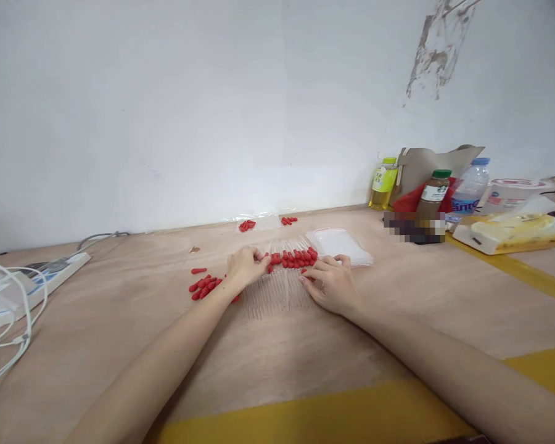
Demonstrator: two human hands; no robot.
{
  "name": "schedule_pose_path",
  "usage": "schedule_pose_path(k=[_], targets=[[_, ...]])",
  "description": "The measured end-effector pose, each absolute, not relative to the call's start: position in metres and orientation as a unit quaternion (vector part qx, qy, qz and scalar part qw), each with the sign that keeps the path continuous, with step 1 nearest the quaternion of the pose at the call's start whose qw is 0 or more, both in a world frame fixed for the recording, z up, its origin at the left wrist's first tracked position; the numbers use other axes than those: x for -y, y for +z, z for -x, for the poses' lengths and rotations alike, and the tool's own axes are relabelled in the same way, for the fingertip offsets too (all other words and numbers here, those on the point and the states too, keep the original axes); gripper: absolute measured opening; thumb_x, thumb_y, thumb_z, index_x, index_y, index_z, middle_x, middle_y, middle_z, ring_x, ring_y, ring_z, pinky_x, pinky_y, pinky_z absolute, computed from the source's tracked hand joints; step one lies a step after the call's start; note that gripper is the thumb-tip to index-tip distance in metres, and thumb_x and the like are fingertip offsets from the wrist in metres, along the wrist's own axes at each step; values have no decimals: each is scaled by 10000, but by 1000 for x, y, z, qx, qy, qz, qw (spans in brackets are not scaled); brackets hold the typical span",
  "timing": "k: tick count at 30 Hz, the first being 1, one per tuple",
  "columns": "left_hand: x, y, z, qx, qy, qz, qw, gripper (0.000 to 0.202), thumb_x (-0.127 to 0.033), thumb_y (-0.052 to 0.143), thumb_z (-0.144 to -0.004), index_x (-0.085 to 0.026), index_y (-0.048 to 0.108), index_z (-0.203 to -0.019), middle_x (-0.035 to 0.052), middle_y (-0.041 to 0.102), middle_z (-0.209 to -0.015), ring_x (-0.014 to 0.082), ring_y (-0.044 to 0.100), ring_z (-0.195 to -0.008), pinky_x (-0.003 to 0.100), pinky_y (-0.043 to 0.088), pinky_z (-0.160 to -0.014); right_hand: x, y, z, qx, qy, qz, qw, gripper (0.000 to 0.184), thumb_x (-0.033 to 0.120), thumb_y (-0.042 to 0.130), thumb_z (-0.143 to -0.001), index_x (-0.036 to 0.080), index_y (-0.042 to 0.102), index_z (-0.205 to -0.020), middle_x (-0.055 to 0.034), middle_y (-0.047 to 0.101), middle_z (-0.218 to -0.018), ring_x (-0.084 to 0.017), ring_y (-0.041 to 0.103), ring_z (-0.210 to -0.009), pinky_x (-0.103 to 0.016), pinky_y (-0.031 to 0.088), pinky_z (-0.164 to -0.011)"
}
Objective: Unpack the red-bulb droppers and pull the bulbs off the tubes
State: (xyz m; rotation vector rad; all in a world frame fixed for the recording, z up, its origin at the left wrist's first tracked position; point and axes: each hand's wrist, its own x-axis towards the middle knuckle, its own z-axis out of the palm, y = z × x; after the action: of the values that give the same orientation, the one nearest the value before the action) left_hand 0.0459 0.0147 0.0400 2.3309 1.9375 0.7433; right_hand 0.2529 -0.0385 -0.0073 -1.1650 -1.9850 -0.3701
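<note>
Several thin clear tubes (264,297) lie side by side on the table, with a second batch of clear tubes (287,245) just behind them. Between the batches runs a row of red rubber bulbs (298,258). My left hand (247,268) is closed at the left end of this row, its fingertips at a red bulb (270,268). At the right end, my right hand (330,282) pinches a red bulb (304,271) by the tube ends. A loose pile of red bulbs (206,286) sits left of my left forearm, which covers part of it.
Clear plastic bags (340,245) are stacked behind my right hand. Near the wall lie more red bulbs (246,226) on a bag. A power strip (60,280) with white cables is at left. Bottles (383,184), a grey bag (423,163) and a tissue pack (509,231) stand at right.
</note>
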Motion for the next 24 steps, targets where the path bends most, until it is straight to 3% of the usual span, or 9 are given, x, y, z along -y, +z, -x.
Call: schedule_pose_path(k=[4, 7, 10, 13, 16, 20, 24], targets=[[15, 37, -20, -555, 311, -769, -68, 162, -343, 510, -760, -191, 542, -717, 24, 609, -793, 188, 547, -783, 314, 375, -708, 38, -6, -252, 762, -159, 473, 413, 206, 288, 509, -806, 223, 639, -952, -42, 616, -897, -167, 518, -837, -358, 258, -796], [40, 30, 2, -467, 331, -808, -138, 113, -292, 512, -782, -194, 541, -734, 11, 604, -749, 174, 535, -754, 327, 355, -747, 41, -3, -249, 754, -178, 466, 428, 414, 370, 532, -782, 199, 528, -1159, -90, 558, -1092, -226, 479, -993, -389, 279, -848], [56, 22, 15, -395, 334, -836, -182, 83, -262, 537, -776, -195, 547, -729, 11, 617, -743, 164, 537, -727, 340, 340, -780, 48, 0, -246, 786, -188, 415, 417, 525, 463, 530, -767, 203, 473, -1220, -95, 533, -1165, -243, 449, -1057, -430, 243, -921], [61, 14, 16, -363, 348, -843, -190, 67, -244, 549, -770, -196, 558, -725, 9, 622, -723, 163, 548, -735, 349, 335, -796, 54, 1, -242, 819, -190, 355, 408, 427, 453, 521, -788, 232, 527, -1153, -62, 594, -1093, -221, 472, -1030, -445, 203, -955], [62, 9, 10, -340, 365, -847, -181, 46, -232, 558, -769, -196, 566, -742, 6, 626, -713, 157, 552, -723, 350, 339, -793, 56, -2, -237, 835, -191, 315, 409, 296, 382, 538, -802, 237, 585, -1055, -23, 656, -889, -186, 515, -924, -441, 193, -960], [64, 7, 4, -315, 374, -858, -159, 23, -213, 565, -769, -193, 565, -757, 9, 639, -731, 148, 552, -712, 350, 348, -794, 55, -8, -232, 850, -189, 292, 396, 182, 300, 535, -814, 234, 622, -960, 14, 629, -684, -138, 511, -755, -426, 197, -959], [68, 8, 1, -318, 369, -861, -149, 122, -275, 595, -757, -197, 584, -850, 34, 650, -825, 168, 545, -769, 362, 346, -796, 57, -10, -227, 855, -167, 283, 401, 140, 256, 506, -830, 232, 639, -867, 29, 607, -637, -116, 477, -690, -418, 204, -944]])
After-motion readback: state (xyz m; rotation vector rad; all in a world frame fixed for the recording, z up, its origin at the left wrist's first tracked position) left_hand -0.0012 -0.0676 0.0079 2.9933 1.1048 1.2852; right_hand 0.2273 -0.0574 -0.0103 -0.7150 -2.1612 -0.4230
